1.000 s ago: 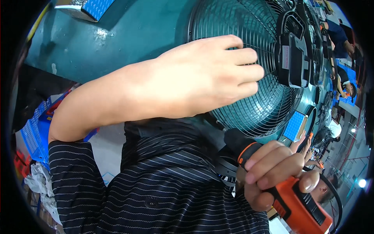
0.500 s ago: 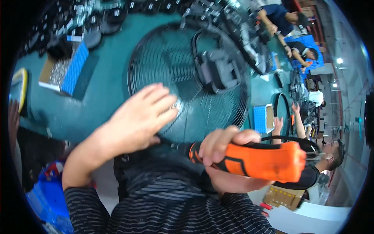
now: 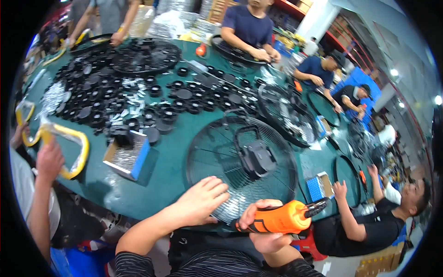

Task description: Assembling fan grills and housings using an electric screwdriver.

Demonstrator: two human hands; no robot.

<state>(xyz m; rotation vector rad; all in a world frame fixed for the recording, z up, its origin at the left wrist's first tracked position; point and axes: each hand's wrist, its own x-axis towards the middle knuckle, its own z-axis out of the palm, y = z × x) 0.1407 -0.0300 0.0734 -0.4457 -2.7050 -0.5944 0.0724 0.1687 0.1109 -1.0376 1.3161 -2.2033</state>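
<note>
A round black wire fan guard (image 3: 217, 152) with a black motor housing (image 3: 256, 158) at its centre lies flat on the green table (image 3: 170, 152). My left hand (image 3: 198, 203) rests open on the guard's near edge, fingers spread over the wires. Held sideways just below the guard's near rim is an orange and black electric screwdriver (image 3: 281, 218), with my right hand (image 3: 263, 228) shut around its grip and its black tip pointing right.
A box of small silver parts (image 3: 127, 157) sits left of the guard. Many black caps (image 3: 184, 94) and other guards (image 3: 286, 113) cover the far table. Several co-workers sit around it; a person's hand (image 3: 48, 159) at left holds a yellow ring (image 3: 69, 147).
The view has swung up and away from the guard, taking in the whole table. My left hand slid from the guard's middle to its near edge. The screwdriver turned from upright to sideways.
</note>
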